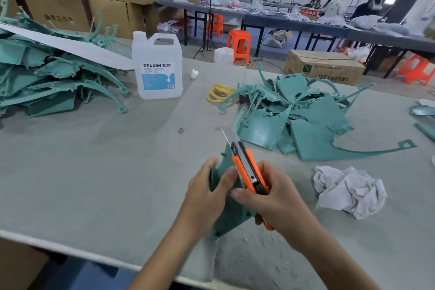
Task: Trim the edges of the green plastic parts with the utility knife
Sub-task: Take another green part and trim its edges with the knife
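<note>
Near the front edge of the grey felt-covered tabletop point(117, 172), a flat teal-green plastic part point(231, 216) is held between two hands, its long axis running from the front edge toward the far edge. The left hand point(204, 195) is clamped on the part's left side, with the thumb pressed on its face. The right hand point(273, 202) is wrapped round the handle of an orange and black utility knife point(246, 169). The knife is laid along the part's right edge, roughly parallel to that axis. Its blade is extended past the part's narrow far tip and aimed away from the body. Whether the part's lower corner rests on the tabletop cannot be told. A trimming stroke would probably be run away from the body along that right edge, and the thumb, just beside the knife, would need to be kept clear.
</note>
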